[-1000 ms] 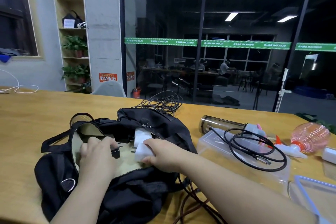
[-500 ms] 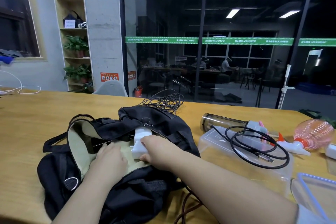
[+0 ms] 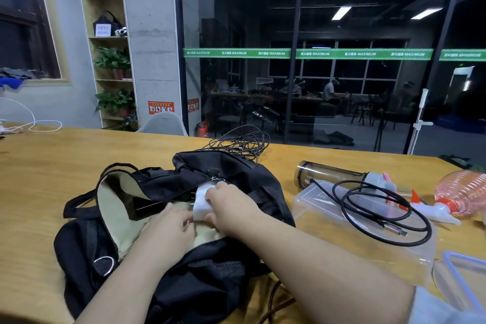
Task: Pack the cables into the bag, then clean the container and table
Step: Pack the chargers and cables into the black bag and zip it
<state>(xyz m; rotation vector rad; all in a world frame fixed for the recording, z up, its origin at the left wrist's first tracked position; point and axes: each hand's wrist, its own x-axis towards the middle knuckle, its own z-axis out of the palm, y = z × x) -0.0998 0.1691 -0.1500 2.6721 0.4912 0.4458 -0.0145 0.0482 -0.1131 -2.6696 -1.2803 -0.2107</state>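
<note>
A black bag (image 3: 231, 173) with a beige lining lies open on the wooden table (image 3: 47, 181). My right hand (image 3: 231, 205) grips a white charger block (image 3: 201, 200) at the bag's mouth. My left hand (image 3: 168, 229) rests inside the opening on the lining, beside the charger; what its fingers touch is hidden. A black item (image 3: 147, 206) sits deeper in the bag. A coiled black cable (image 3: 378, 208) lies on the clear plastic container (image 3: 323, 205) to the right. A tangle of thin dark cables (image 3: 242, 143) lies behind the bag. A brown braided cable (image 3: 276, 302) runs under my right forearm.
A clear bottle (image 3: 328, 172) lies on its side behind the container. A pink spray bottle (image 3: 460, 194) lies at the far right. A blue-rimmed container lid (image 3: 460, 279) sits at the right near edge. A white cable (image 3: 34, 126) lies at the far left.
My right hand has carried the white charger further into the bag's mouth. My left hand let go of a small black plug and slid deeper inside toward the charger.
</note>
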